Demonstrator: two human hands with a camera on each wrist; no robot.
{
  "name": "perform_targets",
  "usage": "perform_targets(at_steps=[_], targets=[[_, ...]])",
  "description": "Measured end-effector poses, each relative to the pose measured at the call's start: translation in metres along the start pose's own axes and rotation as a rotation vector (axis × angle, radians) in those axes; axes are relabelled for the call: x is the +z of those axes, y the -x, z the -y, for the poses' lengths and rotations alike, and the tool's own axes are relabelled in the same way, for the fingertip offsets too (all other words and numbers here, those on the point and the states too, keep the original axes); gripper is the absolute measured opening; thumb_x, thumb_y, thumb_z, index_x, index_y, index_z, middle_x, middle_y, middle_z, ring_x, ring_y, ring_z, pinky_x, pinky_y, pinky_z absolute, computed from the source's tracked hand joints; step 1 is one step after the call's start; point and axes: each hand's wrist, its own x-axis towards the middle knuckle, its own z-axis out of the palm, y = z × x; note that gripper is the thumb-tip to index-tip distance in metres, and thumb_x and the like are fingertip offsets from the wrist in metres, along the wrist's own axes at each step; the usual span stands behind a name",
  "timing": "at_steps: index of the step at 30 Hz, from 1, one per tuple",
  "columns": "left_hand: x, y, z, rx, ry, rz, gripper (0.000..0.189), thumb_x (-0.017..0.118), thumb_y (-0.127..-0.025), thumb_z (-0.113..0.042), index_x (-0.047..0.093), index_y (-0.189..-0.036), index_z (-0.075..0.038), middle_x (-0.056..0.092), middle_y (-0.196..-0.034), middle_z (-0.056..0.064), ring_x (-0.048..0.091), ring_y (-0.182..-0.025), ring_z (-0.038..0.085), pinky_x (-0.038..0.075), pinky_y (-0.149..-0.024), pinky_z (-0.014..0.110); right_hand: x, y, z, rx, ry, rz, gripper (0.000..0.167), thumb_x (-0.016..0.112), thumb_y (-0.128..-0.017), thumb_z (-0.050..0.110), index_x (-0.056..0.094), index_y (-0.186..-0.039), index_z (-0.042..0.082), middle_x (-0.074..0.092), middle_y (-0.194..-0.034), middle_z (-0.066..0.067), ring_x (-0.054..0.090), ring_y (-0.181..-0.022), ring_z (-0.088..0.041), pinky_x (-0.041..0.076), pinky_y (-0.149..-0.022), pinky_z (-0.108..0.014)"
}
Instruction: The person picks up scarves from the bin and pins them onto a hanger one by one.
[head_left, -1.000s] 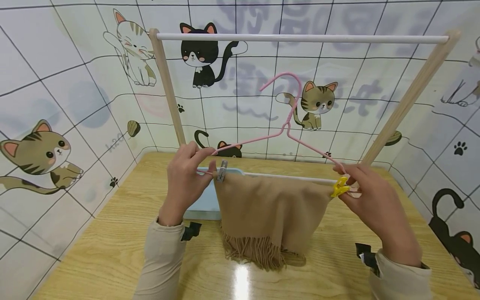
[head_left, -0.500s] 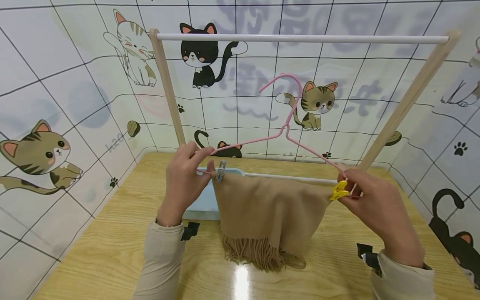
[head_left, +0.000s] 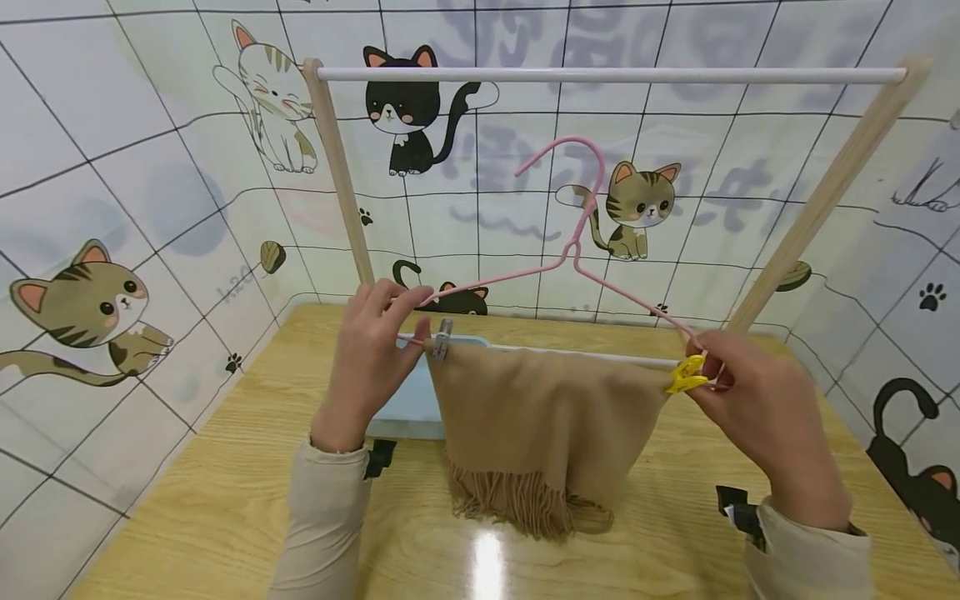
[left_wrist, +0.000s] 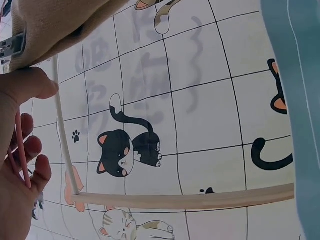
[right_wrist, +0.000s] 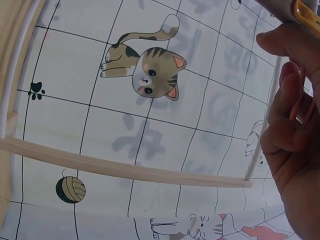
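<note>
A pink wire hanger is held up with its hook on top, below the rack's bar and apart from it. Over its lower bar hangs a tan fringed scarf. One clothespin, grey and see-through, clips the scarf at the left; a yellow clothespin clips it at the right. My left hand grips the hanger's left end, thumb near the grey clothespin. At the other end my right hand grips the hanger beside the yellow clothespin. The right wrist view shows those fingers curled around the pink wire.
A rack with a white top bar and wooden posts stands behind the hanger. Behind the scarf's left side, a light blue tray sits on the wooden table. Cat-print sheeting covers the walls.
My right fingers have curled further around the hanger's right end. The hanger's hook stands slightly higher, and the view has shifted a little. My left hand keeps its grip.
</note>
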Motion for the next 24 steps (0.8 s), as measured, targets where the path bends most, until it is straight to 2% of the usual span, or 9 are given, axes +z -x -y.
perform_targets(at_steps=[4,6,9,12,15,17,19,24], targets=[[-0.002,0.000,0.002,0.020,0.044,0.067,0.045,0.078,-0.083,-0.003,0.066,-0.127,-0.004,0.060,-0.104,0.013,0.053,-0.094,0.032,0.043,-0.082,0.046,-0.003,0.001,-0.003,0.029,0.002,0.018,0.046,0.093,-0.058,-0.007,0.065,-0.090,0.011,0.058,-0.071,0.000,0.049,-0.063,-0.015,0.038,-0.054,-0.024],[-0.003,0.000,0.004,0.031,0.071,0.105,0.056,0.079,-0.081,-0.006,0.061,-0.133,-0.005,0.059,-0.114,0.015,0.054,-0.104,0.034,0.043,-0.089,0.049,-0.004,0.001,-0.004,0.037,0.013,0.023,0.047,0.093,-0.058,-0.007,0.062,-0.088,0.010,0.053,-0.070,0.001,0.045,-0.064,-0.014,0.035,-0.054,-0.026],[-0.008,0.000,0.009,0.034,0.100,0.155,0.069,0.075,-0.078,-0.014,0.053,-0.143,-0.008,0.052,-0.133,0.021,0.051,-0.116,0.037,0.041,-0.093,0.055,-0.007,0.001,-0.007,0.037,0.022,0.027,0.047,0.093,-0.058,-0.008,0.059,-0.086,0.010,0.049,-0.068,0.001,0.042,-0.064,-0.014,0.032,-0.055,-0.026],[-0.013,-0.002,0.014,0.000,0.119,0.197,0.077,0.067,-0.077,-0.024,0.045,-0.150,-0.010,0.042,-0.148,0.022,0.047,-0.124,0.040,0.039,-0.095,0.059,-0.009,-0.001,-0.009,0.040,0.032,0.025,0.047,0.092,-0.059,-0.008,0.058,-0.086,0.010,0.048,-0.067,0.001,0.041,-0.062,-0.013,0.032,-0.054,-0.025],[-0.018,-0.006,0.021,-0.083,0.131,0.208,0.075,0.061,-0.083,-0.032,0.043,-0.153,-0.011,0.039,-0.153,0.019,0.045,-0.130,0.041,0.036,-0.100,0.063,-0.011,-0.004,-0.011,0.045,0.036,0.023,0.047,0.093,-0.059,-0.007,0.060,-0.088,0.009,0.049,-0.067,0.001,0.041,-0.062,-0.012,0.032,-0.053,-0.025],[-0.020,-0.008,0.027,-0.158,0.144,0.170,0.068,0.056,-0.090,-0.035,0.045,-0.152,-0.010,0.042,-0.152,0.019,0.044,-0.133,0.041,0.033,-0.105,0.064,-0.012,-0.006,-0.012,0.044,0.038,0.019,0.047,0.094,-0.059,-0.006,0.061,-0.090,0.008,0.051,-0.068,0.000,0.042,-0.062,-0.013,0.031,-0.054,-0.023],[-0.022,-0.010,0.034,-0.241,0.178,0.101,0.059,0.051,-0.098,-0.037,0.048,-0.150,-0.007,0.048,-0.148,0.018,0.045,-0.135,0.039,0.033,-0.109,0.062,-0.013,-0.007,-0.014,0.051,0.032,0.020,0.047,0.094,-0.060,-0.006,0.064,-0.094,0.006,0.055,-0.070,-0.002,0.047,-0.063,-0.015,0.032,-0.056,-0.018],[-0.018,-0.013,0.052,-0.411,0.298,-0.102,0.049,0.043,-0.108,-0.035,0.055,-0.140,0.000,0.060,-0.133,0.020,0.052,-0.127,0.032,0.040,-0.104,0.051,-0.015,-0.010,-0.019,0.083,0.007,0.026,0.047,0.092,-0.064,-0.006,0.068,-0.102,0.004,0.067,-0.080,-0.010,0.062,-0.065,-0.026,0.033,-0.060,-0.006]])
